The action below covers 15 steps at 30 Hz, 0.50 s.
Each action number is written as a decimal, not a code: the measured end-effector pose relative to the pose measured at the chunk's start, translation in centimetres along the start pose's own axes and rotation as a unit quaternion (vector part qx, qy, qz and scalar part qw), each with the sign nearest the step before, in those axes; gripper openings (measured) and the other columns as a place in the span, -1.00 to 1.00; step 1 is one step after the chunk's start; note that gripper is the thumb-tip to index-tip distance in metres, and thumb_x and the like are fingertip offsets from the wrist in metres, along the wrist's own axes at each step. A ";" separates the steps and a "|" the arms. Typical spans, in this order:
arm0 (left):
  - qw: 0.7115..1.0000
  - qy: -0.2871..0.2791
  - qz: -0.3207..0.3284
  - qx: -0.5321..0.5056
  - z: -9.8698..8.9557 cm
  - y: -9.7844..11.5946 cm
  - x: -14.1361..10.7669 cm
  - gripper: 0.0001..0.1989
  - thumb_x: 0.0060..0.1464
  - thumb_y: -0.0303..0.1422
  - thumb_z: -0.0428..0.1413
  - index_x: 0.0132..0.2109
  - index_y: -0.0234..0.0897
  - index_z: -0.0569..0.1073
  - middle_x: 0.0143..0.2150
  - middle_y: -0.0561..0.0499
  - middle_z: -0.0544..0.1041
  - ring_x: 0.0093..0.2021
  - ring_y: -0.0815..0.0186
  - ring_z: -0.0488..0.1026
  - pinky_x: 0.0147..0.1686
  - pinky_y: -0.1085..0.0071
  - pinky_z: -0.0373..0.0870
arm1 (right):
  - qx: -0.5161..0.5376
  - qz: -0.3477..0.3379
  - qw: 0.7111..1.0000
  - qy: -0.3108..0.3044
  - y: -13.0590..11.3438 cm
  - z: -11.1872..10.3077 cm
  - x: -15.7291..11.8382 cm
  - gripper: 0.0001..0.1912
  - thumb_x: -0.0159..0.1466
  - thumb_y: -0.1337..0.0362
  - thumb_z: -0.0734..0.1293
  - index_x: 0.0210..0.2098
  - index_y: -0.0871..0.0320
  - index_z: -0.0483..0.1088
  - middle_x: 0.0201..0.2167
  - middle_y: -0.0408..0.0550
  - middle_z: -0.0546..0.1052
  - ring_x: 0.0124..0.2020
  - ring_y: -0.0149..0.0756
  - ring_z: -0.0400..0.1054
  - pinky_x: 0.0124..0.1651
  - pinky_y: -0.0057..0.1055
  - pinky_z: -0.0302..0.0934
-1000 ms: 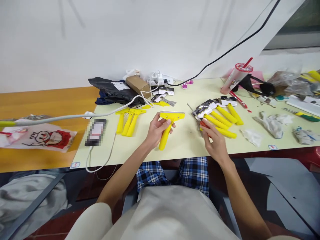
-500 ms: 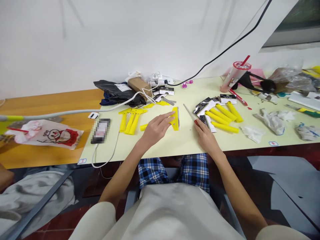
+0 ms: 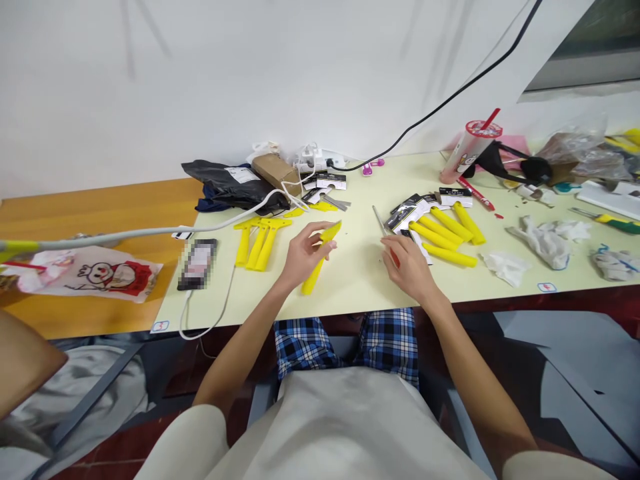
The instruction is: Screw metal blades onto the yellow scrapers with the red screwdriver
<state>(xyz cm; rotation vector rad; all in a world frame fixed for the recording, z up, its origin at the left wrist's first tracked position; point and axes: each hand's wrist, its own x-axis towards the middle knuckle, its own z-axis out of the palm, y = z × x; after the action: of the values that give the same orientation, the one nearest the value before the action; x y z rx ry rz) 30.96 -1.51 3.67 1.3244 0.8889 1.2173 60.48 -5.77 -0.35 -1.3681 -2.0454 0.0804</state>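
Observation:
My left hand [image 3: 304,257] is closed on a yellow scraper [image 3: 313,277], its head tilted up between thumb and fingers and its handle pointing down toward the table's front edge. In my right hand [image 3: 407,265] is a red-handled screwdriver [image 3: 379,219], its metal shaft pointing away from me. Right of that hand lie several yellow handles [image 3: 447,255] with black-and-white cards [image 3: 456,197]. More yellow T-shaped scrapers [image 3: 269,247] rest side by side to the left. Loose metal blades [image 3: 336,203] lie near the back.
A phone [image 3: 198,264] with a white cable lies at the left. Behind are a black bag [image 3: 235,187] and a brown box [image 3: 275,173]. A cup [image 3: 467,157] stands back right, near crumpled gloves [image 3: 543,243]. Another person's arm [image 3: 27,360] shows at far left.
My left hand has picked up and turned the scraper, its handle now pointing toward me. My right hand has shifted slightly left and turned with the screwdriver. The other person's arm reaches further in.

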 end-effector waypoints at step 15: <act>0.907 0.143 -0.206 -0.338 -3.1 -7.1 9.2 -0.87 0.13 -0.47 0.28 -0.16 -0.32 0.52 -0.29 -0.01 0.66 -0.18 0.31 0.69 0.06 0.45 0.58 | 0.008 0.041 0.978 -0.206 7.5 12.7 28.7 -0.33 0.34 0.25 0.50 0.36 0.41 0.38 0.36 0.45 0.52 0.31 0.27 0.42 0.42 0.07 0.27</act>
<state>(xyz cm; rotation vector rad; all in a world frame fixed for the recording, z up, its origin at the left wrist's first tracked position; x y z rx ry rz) 30.68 9.10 -2.03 0.3816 0.7880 1.2319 52.86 25.57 0.83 -1.5232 -2.3127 0.4495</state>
